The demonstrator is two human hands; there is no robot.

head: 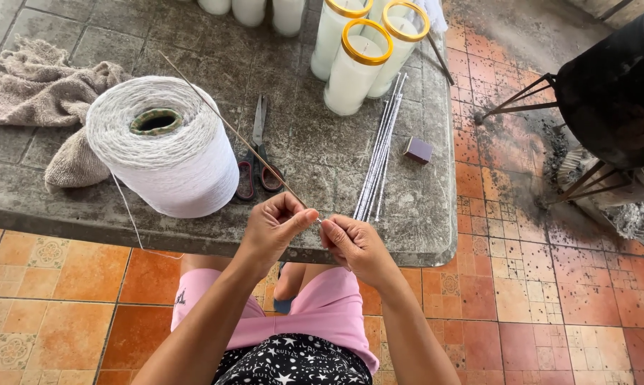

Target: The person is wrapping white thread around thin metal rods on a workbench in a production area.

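Note:
My left hand (273,227) pinches the near end of a long thin brown stick (229,125) that slants up and away over the grey stone table (315,153). My right hand (352,242) sits right beside it, fingertips closed on a fine white thread at the stick's tip. A large cone of white thread (166,146) stands on the table to the left, with a strand hanging down over the table's front edge. Both hands hover just above that edge, over my lap.
Red-handled scissors (256,160) lie beside the cone. A bundle of thin white sticks (380,153) lies right of centre, a small dark box (418,150) beyond it. Tall white candles in glass (354,71) stand at the back, a beige cloth (40,93) left, a black metal stove (610,93) right.

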